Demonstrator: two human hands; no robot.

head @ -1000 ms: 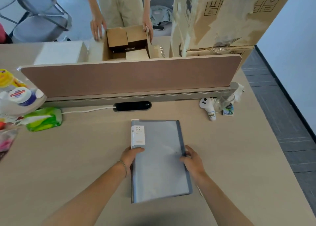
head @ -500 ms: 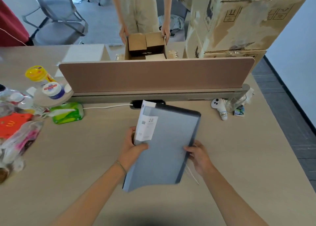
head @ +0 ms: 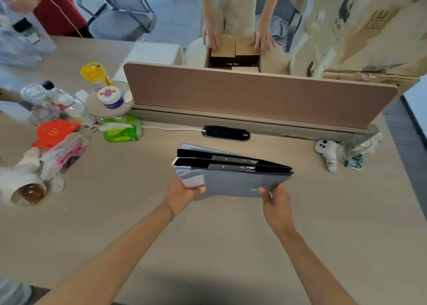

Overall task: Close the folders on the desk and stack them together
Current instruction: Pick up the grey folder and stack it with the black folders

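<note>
Two grey-blue folders are held together, stood on edge over the middle of the desk, their black spines with metal clips facing up. My left hand grips the stack at its left end, thumb on the near cover. My right hand grips the right end from below. Both folders are closed and pressed side by side. Their lower edges are hidden behind my hands, so I cannot tell whether they touch the desk.
A brown divider panel runs across the back, with a black socket below it. Green wipes, bottles, bags and a cup crowd the left. A white toy sits right. Another person's hands rest on a cardboard box beyond.
The folders lay flat under both hands a second ago. I lifted them and turned them up on edge, spines upward. The view shifted left and closer.
</note>
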